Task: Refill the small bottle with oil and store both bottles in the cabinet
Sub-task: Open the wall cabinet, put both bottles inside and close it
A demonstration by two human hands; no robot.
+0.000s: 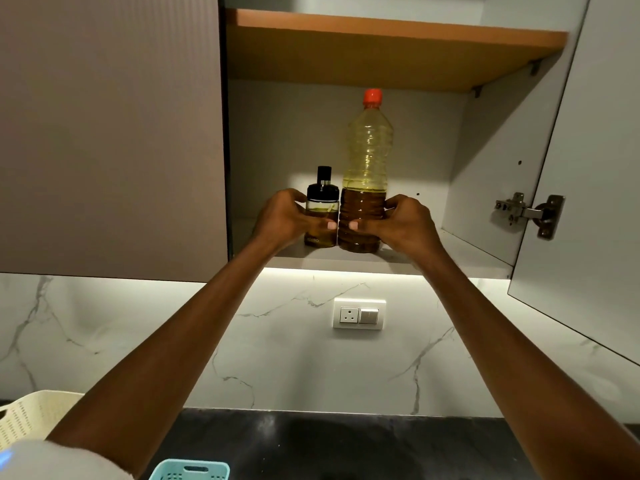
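Head view. Both bottles stood upright on the lower shelf (pixel 460 245) of the open cabinet (pixel 502 140), near its front edge and left of centre. The small bottle (pixel 320 216), black-capped and holding oil, was on the left. The large bottle (pixel 367 168), red-capped and roughly half full of darker oil, was on the right. The two stood just beside each other, apparently touching at their sides.

My left hand (pixel 289 216) was wrapped around the small bottle, the grip clenched on its body with the thumb across the front. My right hand (pixel 403 221) grasped the lower ribbed part of the large bottle in the same way. I judged that gripping low on each body kept the bottles steady and upright as they settled on the shelf, and that holding them together let me seat them as a pair.

The cabinet door (pixel 588 168) hung open to the right, its hinge (pixel 526 213) exposed; the neighbouring door (pixel 110 133) on the left was closed. Below lay the dark table (pixel 346 445), with a cream basket (pixel 31 417) and a blue basket (pixel 190 471) at the lower edge.

I judged refilling done and storing nearly complete; releasing both bottles and closing the door remained.
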